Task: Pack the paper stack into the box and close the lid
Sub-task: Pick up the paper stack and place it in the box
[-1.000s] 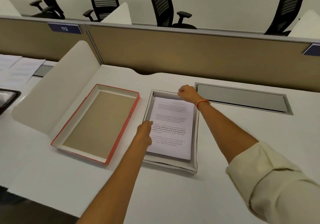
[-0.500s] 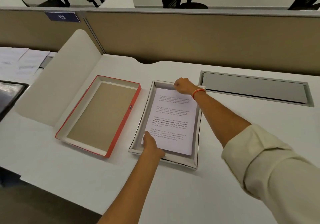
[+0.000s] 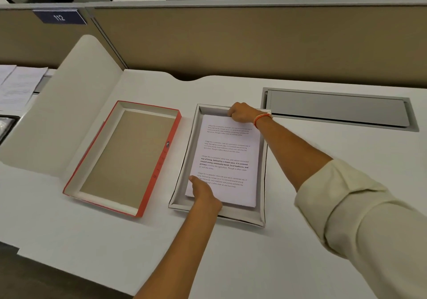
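Observation:
A white paper stack (image 3: pixel 227 160) with printed text lies flat inside a shallow grey box (image 3: pixel 263 178) at the middle of the desk. My left hand (image 3: pixel 204 193) rests on the stack's near left corner, thumb on top of the sheets. My right hand (image 3: pixel 241 112) is curled over the stack's far edge by the box's far wall; an orange band circles that wrist. Left of the box lies its red-sided lid (image 3: pixel 161 160), upside down, brown inside showing.
A white curved divider panel (image 3: pixel 62 104) stands left of the lid. A grey cable hatch (image 3: pixel 337 108) is set in the desk at the right. Loose papers (image 3: pixel 18 86) lie at far left. A tan partition (image 3: pixel 231 44) closes the desk's back.
My left hand has slid from the middle of the stack's left edge down to its near left corner. The right hand has stayed at the far edge. The camera has tilted down.

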Available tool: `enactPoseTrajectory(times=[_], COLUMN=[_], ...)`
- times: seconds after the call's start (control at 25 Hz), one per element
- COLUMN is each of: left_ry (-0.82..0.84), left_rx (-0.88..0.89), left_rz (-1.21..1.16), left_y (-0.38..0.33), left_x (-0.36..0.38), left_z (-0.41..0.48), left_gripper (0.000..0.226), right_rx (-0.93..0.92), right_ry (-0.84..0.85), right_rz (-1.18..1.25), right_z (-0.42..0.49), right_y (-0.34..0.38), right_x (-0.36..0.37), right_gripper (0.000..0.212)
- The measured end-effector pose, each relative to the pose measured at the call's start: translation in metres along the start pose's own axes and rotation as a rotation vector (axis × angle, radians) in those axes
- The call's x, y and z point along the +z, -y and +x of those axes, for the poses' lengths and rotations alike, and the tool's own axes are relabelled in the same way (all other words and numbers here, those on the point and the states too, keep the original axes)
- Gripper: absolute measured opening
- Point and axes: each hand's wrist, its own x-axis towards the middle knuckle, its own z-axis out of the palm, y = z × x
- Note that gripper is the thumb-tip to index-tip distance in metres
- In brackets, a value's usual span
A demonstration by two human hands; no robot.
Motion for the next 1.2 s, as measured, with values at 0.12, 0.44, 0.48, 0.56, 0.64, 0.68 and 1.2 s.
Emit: enactPoseTrajectory(times=[0.12, 0.44, 0.48, 0.56, 0.64, 0.68, 1.2], left_ry=[0.012, -0.026, -0.029, -0.031, -0.027, -0.025, 0.068], left_rx=[0.003, 0.024, 0.027, 0.027, 0.043, 0.048, 0.118], left_rz=[-0.001, 0.012, 0.010, 0.014, 0.025, 0.034, 0.216], left_y=[0.000, 0.002, 0.001, 0.002, 0.003, 0.003, -0.024], left_x=[0.001, 0.003, 0.003, 0.003, 0.004, 0.004, -0.007], left_z=[0.003, 0.005, 0.005, 0.005, 0.004, 0.003, -0.026], left_gripper=[0.065, 0.064, 0.064, 0.063, 0.061, 0.061, 0.062], right_rx=[0.009, 0.014, 0.012, 0.011, 0.004, -0.002, -0.053], right_ry=[-0.009, -0.031, -0.035, -0.041, -0.041, -0.037, -0.015], right_rz=[0.001, -0.032, -0.031, -0.033, -0.042, -0.043, -0.001], right_z=[0.002, 0.003, 0.003, 0.002, 0.000, -0.001, -0.021], right_y=[0.001, 0.000, 0.000, 0.001, 0.000, 0.000, 0.016], right_x=[0.001, 0.008, 0.008, 0.008, 0.009, 0.009, -0.003], right_gripper=[0.024, 0.031, 0.031, 0.031, 0.032, 0.032, 0.031])
